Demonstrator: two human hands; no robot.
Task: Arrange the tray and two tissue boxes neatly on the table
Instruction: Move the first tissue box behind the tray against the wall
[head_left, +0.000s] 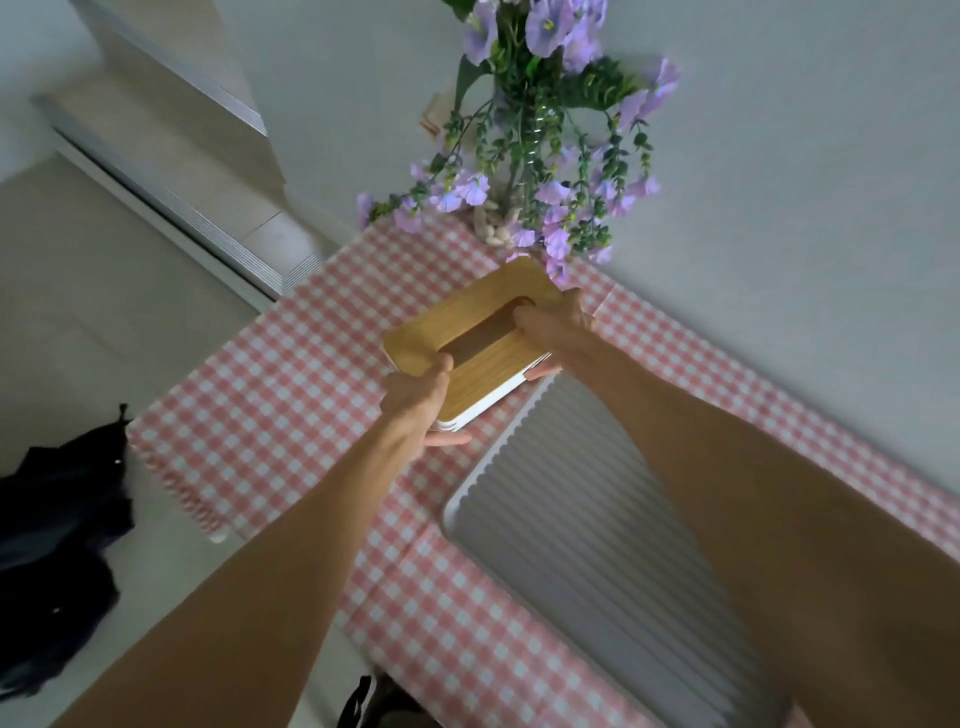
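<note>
Checked tablecloth (291, 395) | both hands grip tissue box (467, 338) | left hand (418, 402) | right hand (558, 325)

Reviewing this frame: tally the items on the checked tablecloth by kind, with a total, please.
Tissue box with wooden lid, gripped by left hand and right hand: 1 visible
Ribbed white tray: 1
Vase of purple flowers: 1
Total: 3

A tissue box (470, 340) sits over the middle of the worktop (291, 395), the left hand (418, 402) at its near end and the right hand (553, 325) at its far-right side. The tray (587, 499) lies just near and right of it. A vase of flowers (530, 156) stands beyond the box by the wall. A bag (57, 545) lies on the floor to the left.
</note>
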